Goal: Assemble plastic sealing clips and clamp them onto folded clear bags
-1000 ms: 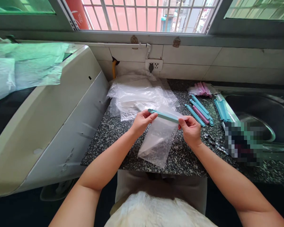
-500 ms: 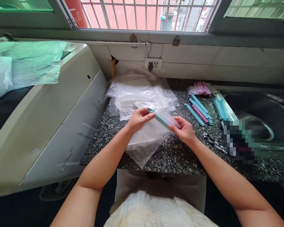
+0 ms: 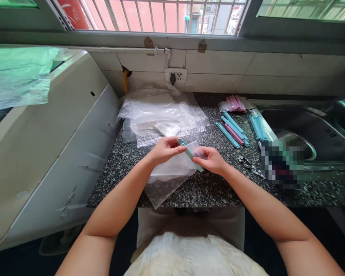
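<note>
A teal bag-sealing clip (image 3: 199,167) lies slantwise across a clear plastic bag (image 3: 172,168). My left hand (image 3: 167,150) is closed on the clip's upper end, thumb on top. Further down, my right hand (image 3: 212,160) pinches the clip and the folded top of the bag, its thumb on the clip. The clip's lower end sticks out below the right thumb. The bag's body hangs down-left from the clip, over the counter. Whether the clip's two bars are fully pressed together is too small to tell.
Flat clear bags (image 3: 158,109) are piled behind my hands on the speckled counter (image 3: 218,188). To the right lie several teal clips (image 3: 227,135), a pink clip (image 3: 234,134), packaged pink clips (image 3: 232,103) and a beaded string (image 3: 251,167), beside a sink (image 3: 293,115). A pale appliance (image 3: 63,115) borders the left.
The clip has tilted more steeply. My right hand has shifted inward along it, so its lower end now shows past the thumb. The whole view has shifted slightly.
</note>
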`<state>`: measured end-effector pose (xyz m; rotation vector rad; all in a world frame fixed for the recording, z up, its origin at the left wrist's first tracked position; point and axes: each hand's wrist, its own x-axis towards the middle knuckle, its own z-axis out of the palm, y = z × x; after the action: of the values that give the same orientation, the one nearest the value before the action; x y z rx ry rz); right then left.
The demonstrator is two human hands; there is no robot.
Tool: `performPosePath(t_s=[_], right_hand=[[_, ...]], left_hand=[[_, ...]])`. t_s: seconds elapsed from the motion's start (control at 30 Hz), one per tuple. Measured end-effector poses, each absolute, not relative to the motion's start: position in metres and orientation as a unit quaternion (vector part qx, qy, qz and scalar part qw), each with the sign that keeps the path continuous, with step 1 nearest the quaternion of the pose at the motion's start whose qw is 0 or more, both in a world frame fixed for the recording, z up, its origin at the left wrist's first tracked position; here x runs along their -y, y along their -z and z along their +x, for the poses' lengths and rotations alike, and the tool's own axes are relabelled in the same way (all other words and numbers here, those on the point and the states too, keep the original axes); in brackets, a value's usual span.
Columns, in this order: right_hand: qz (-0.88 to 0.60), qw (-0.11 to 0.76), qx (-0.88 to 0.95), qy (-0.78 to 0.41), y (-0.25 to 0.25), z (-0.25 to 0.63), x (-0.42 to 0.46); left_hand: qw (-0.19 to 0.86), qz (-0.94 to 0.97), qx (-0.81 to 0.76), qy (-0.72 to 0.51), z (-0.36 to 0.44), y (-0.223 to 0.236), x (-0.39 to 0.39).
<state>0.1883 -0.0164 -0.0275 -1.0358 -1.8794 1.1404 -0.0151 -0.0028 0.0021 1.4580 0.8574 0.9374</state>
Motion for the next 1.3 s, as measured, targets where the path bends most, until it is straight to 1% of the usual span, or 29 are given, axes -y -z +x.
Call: performPosePath(t_s=[0.37,0.53,0.97,1.3], right_hand=[[-0.402,0.340,0.721,-0.450,0.0300,0.1881,0.0172],[-0.399,0.329,0.726,-0.454,0.0310,0.1879,0.0168],[-0.396,0.332,0.711,-0.477,0.0298,0.1860,0.0183],[-0.398,0.333,0.697,-0.494,0.0265,0.1843,0.0197]], left_hand=[[0.527,0.628,-0.368,-0.438,-0.0119,-0.0007,0.0026],[0.513,0.638,-0.376,-0.433,-0.0111,-0.0010,0.0032],[0.476,0.673,-0.378,-0.421,-0.0128,0.0024,0.0024],[0.480,0.676,-0.362,-0.427,-0.0130,0.0028,0.0023]])
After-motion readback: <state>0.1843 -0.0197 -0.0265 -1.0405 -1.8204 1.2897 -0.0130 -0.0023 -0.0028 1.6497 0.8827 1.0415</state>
